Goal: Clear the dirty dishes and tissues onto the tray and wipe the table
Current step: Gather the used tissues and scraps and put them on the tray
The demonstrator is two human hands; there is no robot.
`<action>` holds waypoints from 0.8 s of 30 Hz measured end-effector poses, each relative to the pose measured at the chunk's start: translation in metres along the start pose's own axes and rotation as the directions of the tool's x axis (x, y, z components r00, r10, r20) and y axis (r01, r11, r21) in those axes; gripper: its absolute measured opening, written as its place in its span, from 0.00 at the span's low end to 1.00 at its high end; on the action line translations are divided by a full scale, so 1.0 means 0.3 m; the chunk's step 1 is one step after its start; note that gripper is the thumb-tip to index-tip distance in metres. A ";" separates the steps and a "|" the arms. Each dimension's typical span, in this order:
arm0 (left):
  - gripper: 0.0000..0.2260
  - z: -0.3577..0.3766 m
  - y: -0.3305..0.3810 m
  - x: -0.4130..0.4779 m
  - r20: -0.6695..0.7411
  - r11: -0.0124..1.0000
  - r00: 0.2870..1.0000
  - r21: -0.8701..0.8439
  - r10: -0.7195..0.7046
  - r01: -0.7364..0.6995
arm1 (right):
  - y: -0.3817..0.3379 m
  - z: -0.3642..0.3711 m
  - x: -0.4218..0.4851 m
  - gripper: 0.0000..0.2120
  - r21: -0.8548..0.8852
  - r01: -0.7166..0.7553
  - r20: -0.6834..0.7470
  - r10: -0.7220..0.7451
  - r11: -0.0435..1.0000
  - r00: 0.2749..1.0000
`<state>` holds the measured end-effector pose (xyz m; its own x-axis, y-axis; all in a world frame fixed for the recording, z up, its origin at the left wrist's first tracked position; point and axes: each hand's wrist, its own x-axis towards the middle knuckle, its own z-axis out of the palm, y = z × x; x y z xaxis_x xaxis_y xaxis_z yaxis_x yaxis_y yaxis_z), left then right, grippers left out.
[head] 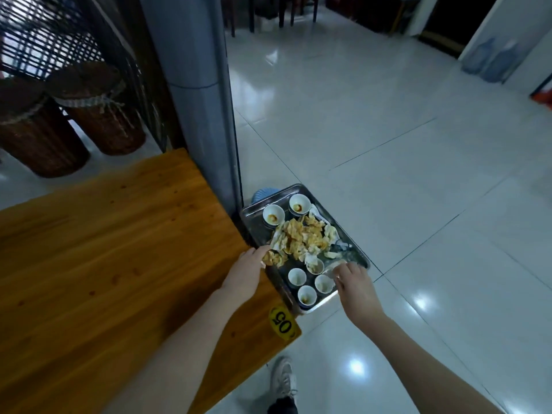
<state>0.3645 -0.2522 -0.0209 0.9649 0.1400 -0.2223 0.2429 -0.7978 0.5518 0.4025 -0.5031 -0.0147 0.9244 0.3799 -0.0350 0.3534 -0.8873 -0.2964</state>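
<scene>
A metal tray (257,222) sits just off the right end of the wooden table (113,252), above a blue stool (263,193). It carries several small white cups (297,277), two sauce-stained bowls (273,214) and a heap of stained crumpled tissues (301,239). My left hand (246,271) curls on the tray's left rim, its fingertips against a crumpled tissue (275,257). My right hand (355,286) grips the tray's right front rim, fingers curled over a pale shiny patch there. The tabletop shows bare wood.
A yellow "05" tag (283,322) marks the table's near corner. A grey pillar (197,94) stands behind the tray. Two wicker baskets (98,115) stand at the far left. White tiled floor (403,174) stretches right. My shoe (282,377) is below.
</scene>
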 end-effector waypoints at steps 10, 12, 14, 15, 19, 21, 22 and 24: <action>0.26 0.041 0.090 0.264 0.049 1.000 0.999 -0.023 -0.008 0.009 | 0.141 -0.051 0.324 0.10 0.027 -0.036 0.051 0.034 0.999 0.998; 0.26 0.047 0.088 0.295 0.052 1.000 0.998 -0.015 -0.018 0.019 | 0.149 -0.036 0.375 0.10 0.023 -0.028 0.061 0.027 0.999 0.998; 0.26 0.049 0.085 0.326 0.029 0.999 0.998 -0.025 -0.047 0.047 | 0.152 -0.024 0.419 0.10 0.052 -0.033 0.073 0.029 0.998 0.997; 0.26 0.048 0.084 0.337 0.018 0.997 0.998 -0.034 -0.062 0.063 | 0.153 -0.018 0.438 0.10 0.064 -0.031 0.082 0.026 0.997 0.996; 0.24 0.040 0.091 0.369 0.007 0.995 0.996 -0.057 -0.085 0.086 | 0.165 0.000 0.525 0.12 0.090 0.002 0.131 -0.014 0.996 0.991; 0.23 0.047 0.085 0.391 0.002 0.993 0.996 -0.077 -0.091 0.091 | 0.178 0.012 0.575 0.12 0.079 0.014 0.168 -0.027 0.997 0.985; 0.23 0.050 0.086 0.400 0.007 0.992 0.995 -0.071 -0.101 0.102 | 0.184 0.018 0.599 0.12 0.076 0.018 0.183 -0.032 0.997 0.983; 0.24 0.057 0.095 0.419 0.017 0.987 0.989 -0.059 -0.146 0.146 | 0.193 0.030 0.648 0.12 0.084 0.040 0.211 -0.057 0.996 0.976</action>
<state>0.4910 -0.2674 -0.0467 0.9173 0.2446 -0.3142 0.3871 -0.7329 0.5595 0.6015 -0.4783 -0.0474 0.8517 0.4761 -0.2188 0.3764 -0.8465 -0.3765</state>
